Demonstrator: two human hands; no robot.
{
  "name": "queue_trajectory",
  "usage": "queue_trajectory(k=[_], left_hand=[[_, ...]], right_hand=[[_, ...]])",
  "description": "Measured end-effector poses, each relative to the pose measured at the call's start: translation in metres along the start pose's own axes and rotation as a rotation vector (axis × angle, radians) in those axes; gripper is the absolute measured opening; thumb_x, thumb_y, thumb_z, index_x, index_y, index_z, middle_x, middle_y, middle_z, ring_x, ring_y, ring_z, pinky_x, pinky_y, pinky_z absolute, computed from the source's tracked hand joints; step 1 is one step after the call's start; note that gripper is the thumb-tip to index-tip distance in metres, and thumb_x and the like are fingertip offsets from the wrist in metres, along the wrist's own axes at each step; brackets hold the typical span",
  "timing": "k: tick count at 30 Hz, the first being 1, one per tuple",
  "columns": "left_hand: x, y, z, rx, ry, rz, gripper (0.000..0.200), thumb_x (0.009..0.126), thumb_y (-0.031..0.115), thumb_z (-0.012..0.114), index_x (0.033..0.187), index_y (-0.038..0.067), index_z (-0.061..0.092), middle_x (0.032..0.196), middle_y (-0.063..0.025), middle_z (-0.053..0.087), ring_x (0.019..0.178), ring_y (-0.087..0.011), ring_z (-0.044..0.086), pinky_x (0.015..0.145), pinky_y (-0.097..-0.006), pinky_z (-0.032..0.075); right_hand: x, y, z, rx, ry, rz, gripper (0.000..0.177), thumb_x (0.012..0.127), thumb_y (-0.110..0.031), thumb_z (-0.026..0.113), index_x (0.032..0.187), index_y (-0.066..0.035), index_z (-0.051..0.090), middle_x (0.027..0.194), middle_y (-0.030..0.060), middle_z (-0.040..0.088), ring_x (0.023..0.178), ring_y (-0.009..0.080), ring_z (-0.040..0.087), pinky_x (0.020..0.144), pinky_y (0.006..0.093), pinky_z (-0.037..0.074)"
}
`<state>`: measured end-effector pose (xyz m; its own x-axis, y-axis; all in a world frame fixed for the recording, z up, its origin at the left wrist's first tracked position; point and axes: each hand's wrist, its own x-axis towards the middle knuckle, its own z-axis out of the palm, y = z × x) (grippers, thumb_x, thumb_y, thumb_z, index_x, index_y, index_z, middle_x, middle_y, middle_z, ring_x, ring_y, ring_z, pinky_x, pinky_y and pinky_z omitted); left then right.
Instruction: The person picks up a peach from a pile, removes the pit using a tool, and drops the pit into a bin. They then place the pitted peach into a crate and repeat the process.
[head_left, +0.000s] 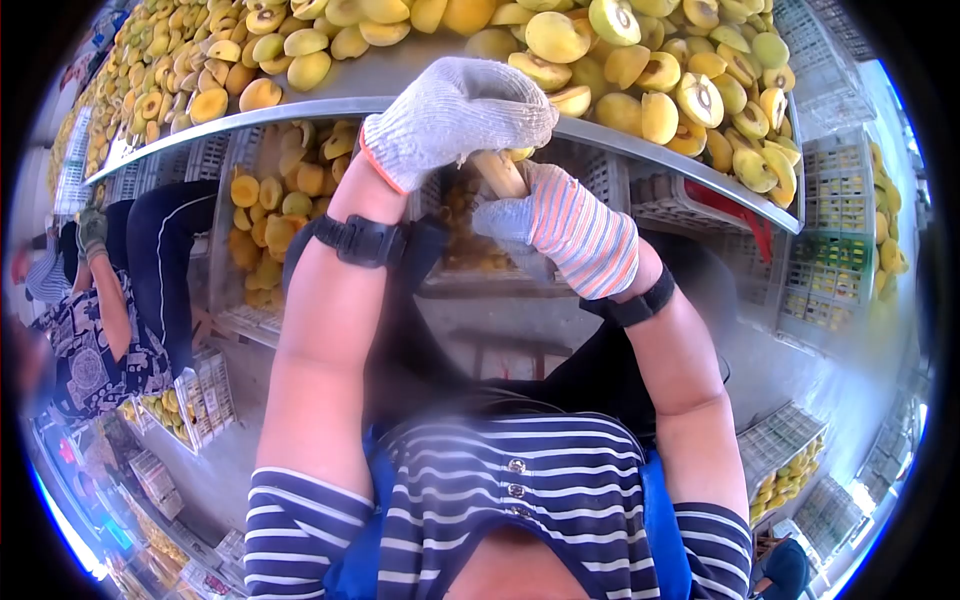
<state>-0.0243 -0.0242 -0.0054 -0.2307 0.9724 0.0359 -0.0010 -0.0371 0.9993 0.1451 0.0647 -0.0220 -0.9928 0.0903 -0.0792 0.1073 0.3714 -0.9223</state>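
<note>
My left hand (465, 112), in a pale grey knit glove, is closed at the table's near edge. What its curled fingers hold is hidden, though a sliver of yellow fruit (521, 154) shows just beneath them. My right hand (580, 228), in a glove with orange and blue stripes, is wrapped round a light wooden handle (499, 174). The handle's upper end meets the underside of the left glove. Halved yellow fruit (558, 38) with brown centres lies heaped beyond both hands.
The metal table edge (590, 135) runs across the front. Below it stand crates of fruit (275, 215) and a red object (735, 215). More crates (825, 255) are stacked at right. A co-worker (100, 320) with gloved hands sits at left, beside another crate (205, 395).
</note>
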Motion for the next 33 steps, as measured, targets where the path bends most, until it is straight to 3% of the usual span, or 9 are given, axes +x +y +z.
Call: queue_trajectory(k=[8, 16, 18, 22, 23, 25, 29, 31, 33], left_hand=[[0.0, -0.011, 0.004, -0.521, 0.166, -0.08, 0.033, 0.09, 0.03, 0.068, 0.1, -0.001, 0.067, 0.088, -0.0136, 0.071, 0.081, -0.023, 0.069, 0.074, -0.0374, 0.058], [-0.043, -0.005, -0.035, -0.96, 0.351, 0.042, 0.046, 0.095, 0.039, 0.059, 0.109, -0.005, 0.062, 0.096, -0.0234, 0.067, 0.087, -0.0395, 0.068, 0.072, -0.0508, 0.059], [-0.074, 0.004, -0.053, -0.909, 0.329, 0.117, 0.048, 0.096, 0.038, 0.059, 0.112, -0.007, 0.061, 0.097, -0.0242, 0.066, 0.091, -0.0417, 0.066, 0.073, -0.0508, 0.059], [-0.183, 0.017, -0.094, 0.275, 0.84, 0.115, 0.032, 0.096, 0.015, 0.061, 0.122, -0.003, 0.058, 0.109, -0.0169, 0.067, 0.102, -0.0306, 0.067, 0.088, -0.0437, 0.057], [-0.221, 0.012, -0.115, 1.047, 0.794, 0.274, 0.049, 0.08, 0.025, 0.078, 0.12, 0.001, 0.061, 0.109, -0.0133, 0.068, 0.099, -0.021, 0.066, 0.085, -0.0342, 0.052], [-0.269, 0.002, -0.121, 0.1, 1.08, -0.031, 0.05, 0.085, 0.035, 0.07, 0.122, 0.002, 0.063, 0.112, -0.0149, 0.068, 0.099, -0.0213, 0.065, 0.087, -0.033, 0.05], [-0.339, -0.106, -0.142, 0.446, 1.362, -0.593, 0.053, 0.083, 0.044, 0.065, 0.115, 0.001, 0.067, 0.113, -0.0203, 0.068, 0.107, -0.0304, 0.064, 0.094, -0.0385, 0.046], [-0.338, -0.125, -0.11, 0.503, 1.126, -0.808, 0.054, 0.084, 0.044, 0.063, 0.117, 0.002, 0.065, 0.119, -0.0218, 0.065, 0.117, -0.0334, 0.059, 0.101, -0.039, 0.043], [-0.353, -0.222, -0.083, 0.986, 0.826, -1.088, 0.06, 0.084, 0.046, 0.062, 0.127, 0.003, 0.059, 0.122, -0.024, 0.063, 0.119, -0.0324, 0.058, 0.096, -0.0381, 0.048]], right_hand=[[0.011, 0.014, 0.0, -0.186, 0.209, -0.044, 0.03, 0.085, -0.021, 0.068, 0.106, -0.002, 0.06, 0.081, 0.0218, 0.065, 0.077, 0.0407, 0.064, 0.067, 0.0442, 0.053], [-0.012, 0.005, -0.002, -0.576, 0.05, -0.264, 0.021, 0.084, -0.016, 0.068, 0.102, -0.005, 0.065, 0.086, 0.0186, 0.06, 0.073, 0.0367, 0.065, 0.061, 0.0425, 0.052], [-0.016, -0.005, 0.005, -0.672, -0.106, 0.029, 0.017, 0.083, -0.013, 0.066, 0.099, -0.006, 0.068, 0.091, 0.0164, 0.056, 0.075, 0.0336, 0.064, 0.063, 0.0411, 0.053], [-0.035, 0.014, 0.013, -0.87, -0.2, -0.31, 0.019, 0.084, -0.016, 0.067, 0.098, -0.003, 0.065, 0.088, 0.0177, 0.057, 0.079, 0.0354, 0.063, 0.069, 0.0426, 0.052], [-0.035, 0.011, 0.016, -0.979, -0.261, -0.363, 0.02, 0.084, -0.016, 0.067, 0.098, -0.002, 0.064, 0.087, 0.019, 0.057, 0.08, 0.0365, 0.063, 0.071, 0.0437, 0.051], [-0.04, 0.012, 0.032, -0.617, -0.18, 0.096, 0.022, 0.085, -0.017, 0.068, 0.099, -0.001, 0.062, 0.086, 0.0217, 0.059, 0.083, 0.0369, 0.063, 0.07, 0.0454, 0.049], [-0.043, 0.035, 0.035, -0.652, -0.194, 0.24, 0.035, 0.083, -0.024, 0.071, 0.104, 0.0, 0.058, 0.084, 0.0239, 0.064, 0.081, 0.0423, 0.063, 0.068, 0.0461, 0.05], [-0.045, 0.045, 0.028, -1.101, -0.345, -0.299, 0.042, 0.082, -0.027, 0.073, 0.109, 0.0, 0.056, 0.081, 0.0237, 0.065, 0.08, 0.0431, 0.063, 0.068, 0.0452, 0.05], [-0.046, 0.027, 0.035, -0.91, -0.244, -0.005, 0.041, 0.082, -0.027, 0.073, 0.109, 0.0, 0.058, 0.08, 0.023, 0.065, 0.079, 0.0416, 0.064, 0.068, 0.0447, 0.05]])
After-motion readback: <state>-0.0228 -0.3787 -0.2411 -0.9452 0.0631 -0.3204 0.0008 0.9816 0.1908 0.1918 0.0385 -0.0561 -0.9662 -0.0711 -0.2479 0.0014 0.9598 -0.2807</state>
